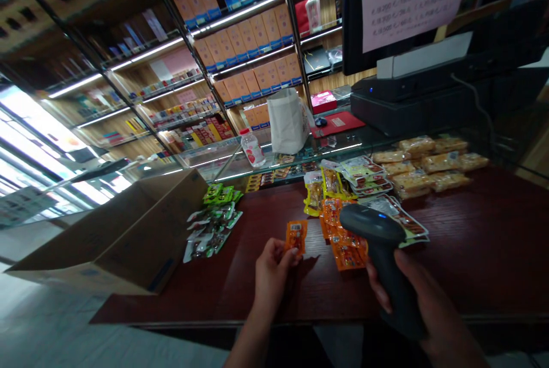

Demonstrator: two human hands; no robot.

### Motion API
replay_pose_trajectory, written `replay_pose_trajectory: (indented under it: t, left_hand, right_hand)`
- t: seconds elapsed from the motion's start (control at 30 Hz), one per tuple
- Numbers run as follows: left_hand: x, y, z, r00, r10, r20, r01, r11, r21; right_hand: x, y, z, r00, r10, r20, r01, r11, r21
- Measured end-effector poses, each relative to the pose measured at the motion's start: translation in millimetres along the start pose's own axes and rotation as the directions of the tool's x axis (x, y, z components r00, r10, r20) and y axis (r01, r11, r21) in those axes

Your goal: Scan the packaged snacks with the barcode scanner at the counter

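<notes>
Between the thumb and fingers of my left hand is a small orange snack packet, held just above the dark red counter. My right hand wraps round the handle of a black barcode scanner, its head tilted toward the left and a blue light lit on top. Partly behind the scanner head lies a pile of orange snack packets. Yellow packets and clear-and-green packets lie just beyond it. Farther right are several wrapped bread-like bars.
An open cardboard box stands at the left, beside green packets and silver-green packets. At the back are a drink bottle, a white paper bag, a red mat and a monitor with a paper sign.
</notes>
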State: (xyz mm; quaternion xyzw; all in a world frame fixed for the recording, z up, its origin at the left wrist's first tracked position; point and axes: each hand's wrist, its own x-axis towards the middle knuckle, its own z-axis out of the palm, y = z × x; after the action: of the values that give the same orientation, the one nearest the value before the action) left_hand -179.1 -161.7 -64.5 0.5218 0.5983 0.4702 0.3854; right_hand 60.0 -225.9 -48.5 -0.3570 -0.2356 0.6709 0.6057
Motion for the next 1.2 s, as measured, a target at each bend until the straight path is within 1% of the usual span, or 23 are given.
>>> replay_pose_trajectory:
  t: [0.07, 0.17, 0.33, 0.57, 0.67, 0.83, 0.93, 1.13, 1.2]
  left_hand:
    - [-0.6, -3.8, 5.5, 1.0, -0.008, -0.016, 0.008, 0.999, -0.033]
    - [0.0, -7.1, 8.7, 1.0, -0.009, -0.01, 0.008, 0.998, -0.065]
    - [0.4, -7.6, 6.7, 1.0, -0.003, -0.01, 0.003, 0.996, -0.086]
    - [0.2, -8.2, 5.7, 0.999, 0.001, -0.039, -0.005, 0.996, -0.084]
    - [-0.7, -6.2, 5.5, 0.999, 0.017, -0.041, -0.019, 0.999, -0.047]
    - [-2.2, -2.0, 4.0, 0.999, 0.033, -0.043, -0.03, 0.997, 0.074]
    - [-1.8, -3.0, 3.7, 0.999, 0.032, -0.036, -0.029, 0.997, 0.072]
    - [-1.0, -8.4, 4.2, 0.999, 0.023, -0.025, -0.022, 0.999, 0.044]
    - [-1.5, -8.5, 4.3, 0.999, 0.026, -0.022, -0.025, 0.999, 0.04]
  right_hand:
    - [-1.2, 0.9, 4.9, 1.0, 0.001, 0.009, -0.001, 1.0, 0.005]
    - [-2.5, 3.3, 8.7, 0.999, 0.013, 0.047, -0.012, 1.0, -0.021]
    - [-2.8, 7.9, 9.7, 0.997, -0.003, 0.076, 0.004, 1.0, -0.015]
    - [-1.9, 11.0, 7.7, 0.994, 0.018, 0.11, -0.013, 0.999, -0.041]
    - [-1.9, 11.5, 6.6, 0.991, 0.017, 0.135, -0.012, 0.999, -0.04]
    - [-4.2, 10.1, 5.2, 0.98, 0.005, 0.201, 0.01, 0.997, -0.075]
    - [-5.3, 9.8, 3.9, 0.982, 0.005, 0.189, 0.009, 0.997, -0.076]
    - [-6.3, 6.9, 3.1, 0.993, 0.009, 0.12, 0.001, 0.997, -0.081]
    - [-6.4, 6.1, 2.8, 0.993, 0.021, 0.114, -0.012, 0.997, -0.083]
